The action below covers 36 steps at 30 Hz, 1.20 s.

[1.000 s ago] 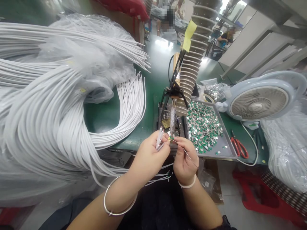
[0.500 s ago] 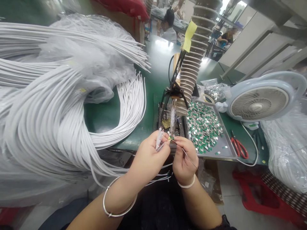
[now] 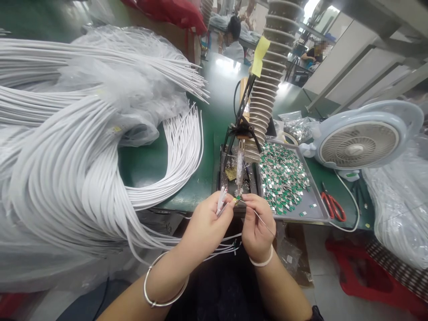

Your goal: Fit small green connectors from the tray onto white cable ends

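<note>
My left hand (image 3: 207, 229) pinches a white cable end with a small white clip-like connector (image 3: 220, 200) sticking up from the fingers. My right hand (image 3: 256, 225) holds a thin metal wire (image 3: 264, 223) between finger and thumb. Its tip meets a tiny green part (image 3: 238, 197) between my hands, just below the tip of a vertically clamped soldering iron (image 3: 240, 171). More white cable (image 3: 222, 252) trails beneath my wrists. My fingers hide the joint itself.
A metal tray (image 3: 316, 207) of small green-and-silver parts lies right of my hands. Huge bundles of white cable (image 3: 83, 133) in plastic fill the left. A fan (image 3: 357, 147), red-handled scissors (image 3: 332, 207) and a ribbed column (image 3: 267, 93) stand on the green bench (image 3: 200, 191).
The whole view has tilted slightly, and both hands sit a little lower in the picture. My hands keep the same holds.
</note>
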Motion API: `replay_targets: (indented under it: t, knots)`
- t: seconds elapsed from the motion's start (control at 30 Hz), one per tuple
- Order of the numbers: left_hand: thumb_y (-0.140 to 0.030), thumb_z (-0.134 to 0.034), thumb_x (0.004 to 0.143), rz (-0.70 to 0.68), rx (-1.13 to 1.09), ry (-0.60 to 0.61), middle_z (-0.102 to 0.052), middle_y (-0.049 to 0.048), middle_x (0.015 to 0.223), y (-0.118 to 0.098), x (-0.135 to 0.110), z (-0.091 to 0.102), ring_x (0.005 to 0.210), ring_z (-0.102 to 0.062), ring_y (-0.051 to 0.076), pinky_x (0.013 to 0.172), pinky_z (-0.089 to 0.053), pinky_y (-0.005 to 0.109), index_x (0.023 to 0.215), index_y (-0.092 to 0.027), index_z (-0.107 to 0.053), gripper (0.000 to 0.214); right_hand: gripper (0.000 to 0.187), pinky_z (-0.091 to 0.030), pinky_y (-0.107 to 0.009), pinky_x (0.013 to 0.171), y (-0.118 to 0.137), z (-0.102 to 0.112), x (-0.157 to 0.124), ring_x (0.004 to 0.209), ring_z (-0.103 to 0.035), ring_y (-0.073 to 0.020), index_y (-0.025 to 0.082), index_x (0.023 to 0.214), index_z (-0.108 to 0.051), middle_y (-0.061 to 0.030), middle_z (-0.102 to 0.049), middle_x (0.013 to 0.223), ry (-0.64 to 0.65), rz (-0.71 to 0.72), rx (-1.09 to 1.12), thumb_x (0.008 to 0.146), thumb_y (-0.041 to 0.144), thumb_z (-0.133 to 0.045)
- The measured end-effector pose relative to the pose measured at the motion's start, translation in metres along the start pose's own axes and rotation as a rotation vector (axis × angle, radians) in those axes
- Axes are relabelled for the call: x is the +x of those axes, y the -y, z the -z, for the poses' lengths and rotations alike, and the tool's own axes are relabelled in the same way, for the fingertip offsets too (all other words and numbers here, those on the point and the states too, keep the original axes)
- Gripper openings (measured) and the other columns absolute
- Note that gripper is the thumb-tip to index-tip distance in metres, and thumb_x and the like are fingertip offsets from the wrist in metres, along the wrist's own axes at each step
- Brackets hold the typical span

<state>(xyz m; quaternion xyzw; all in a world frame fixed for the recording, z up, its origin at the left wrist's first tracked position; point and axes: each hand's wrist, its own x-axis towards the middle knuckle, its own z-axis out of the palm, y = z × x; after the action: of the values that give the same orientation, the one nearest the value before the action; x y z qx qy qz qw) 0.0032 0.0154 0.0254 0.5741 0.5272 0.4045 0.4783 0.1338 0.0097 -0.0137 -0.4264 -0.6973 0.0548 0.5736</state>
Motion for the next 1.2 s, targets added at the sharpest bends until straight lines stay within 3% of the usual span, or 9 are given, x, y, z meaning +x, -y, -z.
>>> replay_targets:
  t: [0.23, 0.4, 0.67, 0.9, 1.2]
  knots:
    - [-0.032, -0.046, 0.086, 0.008, 0.002, 0.047, -0.063, 0.0013, 0.076, 0.0, 0.001, 0.003, 0.074, -0.057, 0.017, 0.068, -0.042, 0.027, 0.081, -0.018, -0.062, 0.022, 0.024, -0.055, -0.037, 0.078, -0.001, 0.003, 0.002, 0.09, -0.062, -0.0174, 0.019, 0.095, -0.055, -0.0061, -0.063, 0.089, 0.029, 0.002, -0.01, 0.083, 0.003, -0.043]
    - [-0.035, -0.048, 0.085, 0.062, -0.039, 0.079, -0.055, -0.0029, 0.065, 0.001, 0.004, 0.005, 0.063, -0.05, 0.014, 0.063, -0.04, 0.025, 0.077, -0.018, -0.061, 0.023, 0.025, -0.054, -0.037, 0.075, -0.001, 0.003, 0.002, 0.087, -0.061, -0.0172, 0.02, 0.095, -0.056, -0.0058, -0.062, 0.089, 0.033, -0.007, -0.004, 0.083, 0.003, -0.043]
    - [-0.037, -0.047, 0.085, 0.076, -0.05, 0.067, -0.055, -0.002, 0.069, 0.005, 0.005, 0.004, 0.068, -0.051, 0.015, 0.066, -0.039, 0.025, 0.076, -0.018, -0.058, 0.023, 0.025, -0.053, -0.034, 0.071, -0.002, -0.001, 0.005, 0.083, -0.059, -0.0161, 0.021, 0.096, -0.056, -0.0049, -0.061, 0.085, 0.01, 0.012, -0.016, 0.083, 0.002, -0.046]
    - [-0.036, -0.047, 0.085, 0.084, -0.03, 0.043, -0.048, -0.0043, 0.062, -0.003, 0.007, 0.004, 0.055, -0.039, 0.011, 0.055, -0.033, 0.023, 0.078, -0.017, -0.059, 0.023, 0.024, -0.053, -0.033, 0.069, 0.0, -0.005, 0.009, 0.082, -0.059, -0.0157, 0.021, 0.097, -0.057, -0.0051, -0.059, 0.087, -0.033, 0.039, -0.042, 0.084, 0.003, -0.047]
    - [-0.035, -0.047, 0.086, 0.088, -0.071, 0.05, -0.046, -0.0048, 0.063, -0.005, 0.004, 0.005, 0.052, -0.034, 0.009, 0.053, -0.031, 0.023, 0.078, -0.017, -0.058, 0.022, 0.023, -0.053, -0.033, 0.068, 0.003, -0.004, 0.012, 0.082, -0.059, -0.0155, 0.022, 0.098, -0.056, -0.0049, -0.059, 0.086, -0.035, 0.072, -0.075, 0.085, 0.005, -0.047]
